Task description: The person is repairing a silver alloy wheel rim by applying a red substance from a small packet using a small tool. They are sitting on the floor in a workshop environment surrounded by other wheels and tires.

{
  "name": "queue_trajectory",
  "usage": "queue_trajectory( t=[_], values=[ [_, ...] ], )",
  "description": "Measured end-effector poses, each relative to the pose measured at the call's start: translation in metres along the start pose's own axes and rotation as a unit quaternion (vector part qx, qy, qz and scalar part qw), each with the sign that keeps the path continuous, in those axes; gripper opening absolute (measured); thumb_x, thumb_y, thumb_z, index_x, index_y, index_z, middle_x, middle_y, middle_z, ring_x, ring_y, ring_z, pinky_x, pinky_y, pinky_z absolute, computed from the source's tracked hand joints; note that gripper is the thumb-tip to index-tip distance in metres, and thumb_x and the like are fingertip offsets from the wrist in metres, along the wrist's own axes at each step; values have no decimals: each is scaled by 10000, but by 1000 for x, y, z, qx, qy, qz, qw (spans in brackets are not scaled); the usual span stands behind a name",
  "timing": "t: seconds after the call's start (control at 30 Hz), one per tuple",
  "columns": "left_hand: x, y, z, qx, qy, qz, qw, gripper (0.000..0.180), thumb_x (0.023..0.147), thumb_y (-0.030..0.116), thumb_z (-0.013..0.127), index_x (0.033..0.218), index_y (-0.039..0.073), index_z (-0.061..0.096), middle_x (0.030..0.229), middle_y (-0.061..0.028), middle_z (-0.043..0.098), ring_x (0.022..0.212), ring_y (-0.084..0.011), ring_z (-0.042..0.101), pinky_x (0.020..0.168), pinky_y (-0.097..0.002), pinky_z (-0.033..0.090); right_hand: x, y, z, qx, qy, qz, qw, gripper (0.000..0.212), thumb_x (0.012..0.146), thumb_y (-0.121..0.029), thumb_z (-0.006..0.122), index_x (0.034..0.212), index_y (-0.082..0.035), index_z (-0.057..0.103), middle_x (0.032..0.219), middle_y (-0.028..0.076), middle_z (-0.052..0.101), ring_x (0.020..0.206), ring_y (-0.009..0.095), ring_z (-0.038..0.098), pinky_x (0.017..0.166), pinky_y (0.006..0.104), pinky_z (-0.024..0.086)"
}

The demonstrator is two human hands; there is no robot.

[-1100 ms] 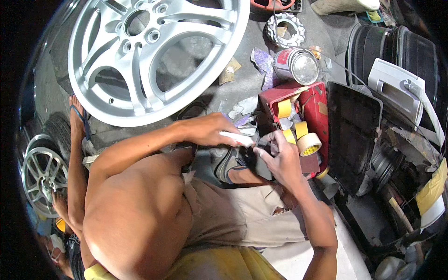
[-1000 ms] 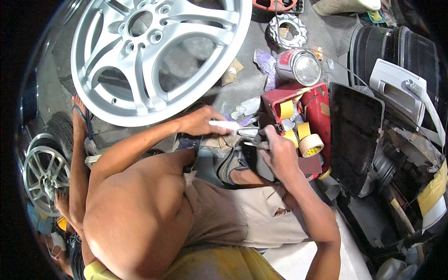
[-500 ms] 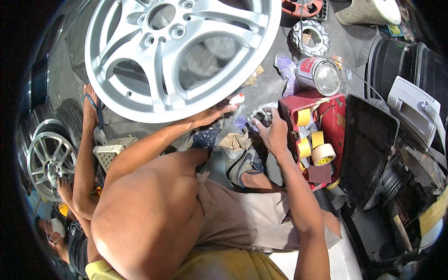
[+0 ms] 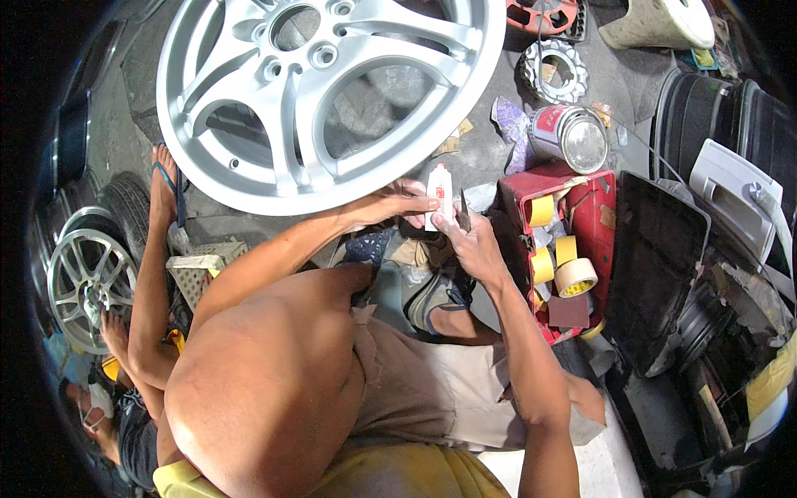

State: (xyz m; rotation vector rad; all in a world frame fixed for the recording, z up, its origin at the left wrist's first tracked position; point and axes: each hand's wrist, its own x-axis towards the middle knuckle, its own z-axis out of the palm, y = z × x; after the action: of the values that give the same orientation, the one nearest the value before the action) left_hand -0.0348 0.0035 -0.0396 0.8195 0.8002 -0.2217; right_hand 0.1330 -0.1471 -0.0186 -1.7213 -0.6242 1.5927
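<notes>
A small white tube with red print (image 4: 439, 197) stands upright between my two hands. My left hand (image 4: 407, 204) is closed on it from the left side. My right hand (image 4: 473, 242) touches the tube's lower end with its thumb and also grips a thin, dark, blade-like tool (image 4: 465, 217) that points upward. The tool's exact kind is unclear. Just beyond my hands, a large silver wheel rim (image 4: 286, 137) overhangs my left wrist. Crumpled brown paper (image 4: 415, 253) lies below my hands, near my shoe (image 4: 433, 300).
Right of my hands stands a red plastic bin (image 4: 604, 241) with yellow tape rolls (image 4: 542, 210). A metal can (image 4: 584, 141) sits behind it, beside a purple-patterned scrap (image 4: 510, 124). Another person's sandalled foot (image 4: 168, 187) and a smaller wheel rim (image 4: 93, 290) are at left.
The tube has come up into clear view, upright between my hands. My right hand has moved left to meet it, and the dark tool now shows in its grip.
</notes>
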Motion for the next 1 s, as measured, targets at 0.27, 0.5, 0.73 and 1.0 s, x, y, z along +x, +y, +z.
queue_trajectory(
  t=[0.27, 0.5, 0.73, 1.0],
  values=[
    [8, -27, -6, -79, -85, 53, 992, 153, 971, 102, 724, 1064, -5, 667, 1003, -109, 724, 926, -166, 704, 828, -304, 602, 1, -2, -1, -16, 31, 12, 999, 299, 1017, -239, 659, 1129, 37, 690, 985, 106, 735, 909, 121, 622, 840, 319, 508],
    [12, -32, -2, -48, -86, 76, 992, 113, 976, 104, 719, 980, 11, 654, 930, -87, 718, 844, -141, 697, 790, -295, 597, 1, -5, -3, -49, 48, -36, 997, 284, 1023, -266, 658, 1068, 14, 683, 903, 79, 699, 842, 116, 589, 787, 315, 498],
    [7, -37, 3, -62, -155, 34, 985, 130, 980, 123, 719, 992, 9, 658, 928, -71, 718, 817, -140, 704, 800, -305, 598, 4, -23, -6, -7, 44, -7, 999, 236, 1012, -247, 683, 982, -13, 680, 852, 0, 656, 787, 78, 566, 715, 276, 480],
    [10, -25, 11, -147, -78, 46, 985, 334, 1021, 301, 672, 1260, 70, 634, 1174, -21, 678, 1115, -112, 634, 989, -282, 499, 1, -18, -1, 35, 23, -7, 999, 270, 1012, -215, 675, 1113, 35, 690, 955, 76, 726, 853, 102, 634, 770, 288, 517]
  ],
)
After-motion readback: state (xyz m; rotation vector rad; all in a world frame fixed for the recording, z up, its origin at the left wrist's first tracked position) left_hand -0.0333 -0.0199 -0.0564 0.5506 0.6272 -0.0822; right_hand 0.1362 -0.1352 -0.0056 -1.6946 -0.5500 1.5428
